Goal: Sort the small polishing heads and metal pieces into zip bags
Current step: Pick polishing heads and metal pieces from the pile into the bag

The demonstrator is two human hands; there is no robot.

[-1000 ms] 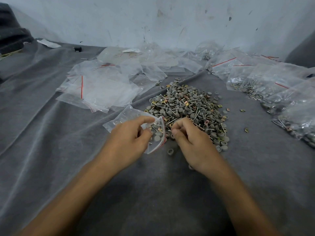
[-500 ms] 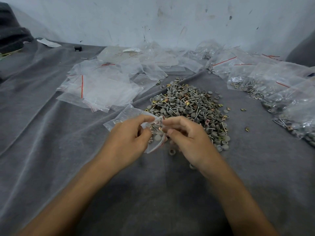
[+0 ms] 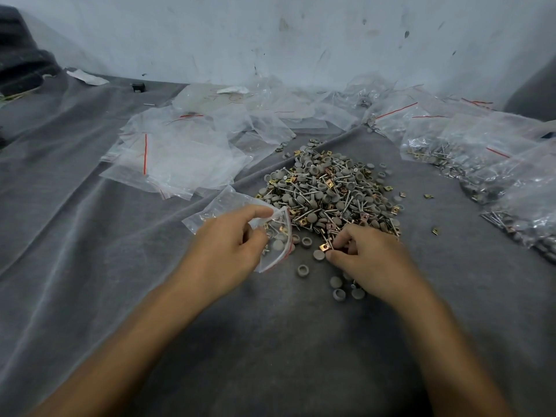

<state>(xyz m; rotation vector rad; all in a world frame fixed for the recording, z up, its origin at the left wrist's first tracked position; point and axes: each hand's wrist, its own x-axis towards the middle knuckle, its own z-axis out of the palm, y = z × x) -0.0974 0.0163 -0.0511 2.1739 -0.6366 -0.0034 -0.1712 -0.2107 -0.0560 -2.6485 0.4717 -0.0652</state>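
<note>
heap of pieces (image 3: 328, 188): 1 | held zip bag (image 3: 224, 203): 1 | left hand (image 3: 225, 248): 1 | right hand (image 3: 370, 257): 1

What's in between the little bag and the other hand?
Head view: between the zip bag and the right hand, a few loose grey polishing heads and one brass square piece lie on the grey cloth.
</note>
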